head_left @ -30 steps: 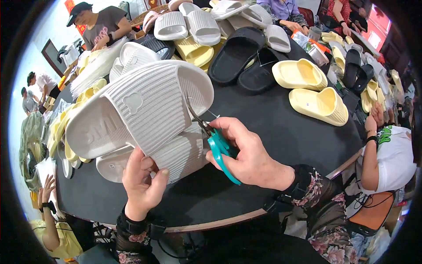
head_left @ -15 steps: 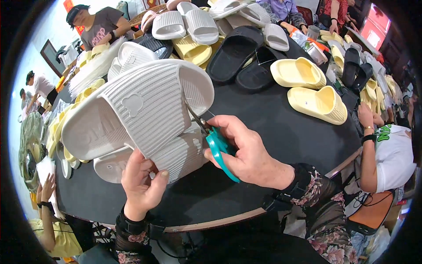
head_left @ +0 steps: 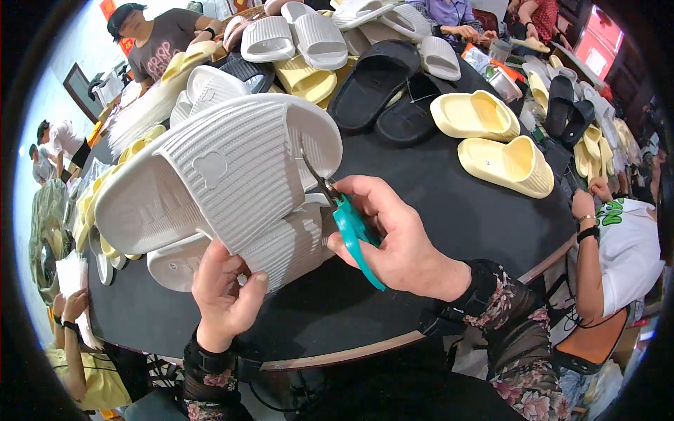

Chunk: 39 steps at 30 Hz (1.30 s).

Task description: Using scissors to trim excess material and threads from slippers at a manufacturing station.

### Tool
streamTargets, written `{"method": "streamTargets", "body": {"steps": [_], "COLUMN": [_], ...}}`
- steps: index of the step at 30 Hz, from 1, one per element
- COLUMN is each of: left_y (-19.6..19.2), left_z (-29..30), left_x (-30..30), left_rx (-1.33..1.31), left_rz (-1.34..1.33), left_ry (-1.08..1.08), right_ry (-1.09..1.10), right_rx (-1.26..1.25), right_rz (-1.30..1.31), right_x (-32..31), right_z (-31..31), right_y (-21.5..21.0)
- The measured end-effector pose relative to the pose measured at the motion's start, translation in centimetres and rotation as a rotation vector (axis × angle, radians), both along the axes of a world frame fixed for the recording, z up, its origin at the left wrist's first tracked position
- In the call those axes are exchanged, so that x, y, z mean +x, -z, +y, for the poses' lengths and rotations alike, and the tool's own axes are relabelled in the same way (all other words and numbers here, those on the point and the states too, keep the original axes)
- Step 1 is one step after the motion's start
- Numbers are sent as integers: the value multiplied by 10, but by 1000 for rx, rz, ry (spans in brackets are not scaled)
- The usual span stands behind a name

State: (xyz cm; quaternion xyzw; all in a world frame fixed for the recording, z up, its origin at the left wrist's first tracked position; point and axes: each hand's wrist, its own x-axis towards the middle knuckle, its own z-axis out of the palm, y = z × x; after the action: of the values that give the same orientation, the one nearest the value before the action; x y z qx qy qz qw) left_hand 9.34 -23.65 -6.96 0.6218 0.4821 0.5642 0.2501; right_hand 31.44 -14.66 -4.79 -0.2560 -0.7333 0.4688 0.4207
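My left hand [head_left: 228, 295] grips the near edge of a pale grey ribbed slide sandal [head_left: 246, 168], its fingers closed under the strap's lower side. A raised bear-head outline marks the strap. Below it lies a second grey slide [head_left: 295, 245], partly covered by the first. In my right hand [head_left: 400, 242] are small scissors [head_left: 354, 231] with teal handles. Their dark blades point up and left, the tips at the strap's right edge over the opening of the upper slide. Whether the blades touch the slide I cannot tell.
Black slides [head_left: 372, 84] lie beyond my hands, and a yellow pair [head_left: 509, 165] sits to their right on the dark table [head_left: 435, 203]. Grey and yellow slides pile up at the back. Co-workers sit around; one person's arm [head_left: 590, 259] rests at the right edge.
The scissors have tilted more upright, with their tips still by the strap edge. My left hand and the slide have barely moved. At the back left, a person has lifted a yellow slide.
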Motion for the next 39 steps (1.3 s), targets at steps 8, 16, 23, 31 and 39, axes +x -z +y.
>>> {"method": "streamTargets", "body": {"steps": [8, 16, 23, 31, 39], "left_y": [1, -2, -5, -5, 9], "left_z": [0, 2, 10, 23, 28], "left_x": [0, -2, -3, -13, -7], "left_rx": [47, 25, -82, -290, -374], "left_rz": [58, 19, -187, -269, -272], "left_ry": [15, 8, -83, -52, 36], "right_ry": [-87, -70, -57, -48, -44], "right_rx": [-68, -81, -84, -159, -276], "right_rz": [61, 35, 49, 7, 48], "right_x": [-1, 1, -8, -4, -5], "right_z": [2, 1, -3, -5, -8], "right_y": [6, 3, 12, 22, 2]}}
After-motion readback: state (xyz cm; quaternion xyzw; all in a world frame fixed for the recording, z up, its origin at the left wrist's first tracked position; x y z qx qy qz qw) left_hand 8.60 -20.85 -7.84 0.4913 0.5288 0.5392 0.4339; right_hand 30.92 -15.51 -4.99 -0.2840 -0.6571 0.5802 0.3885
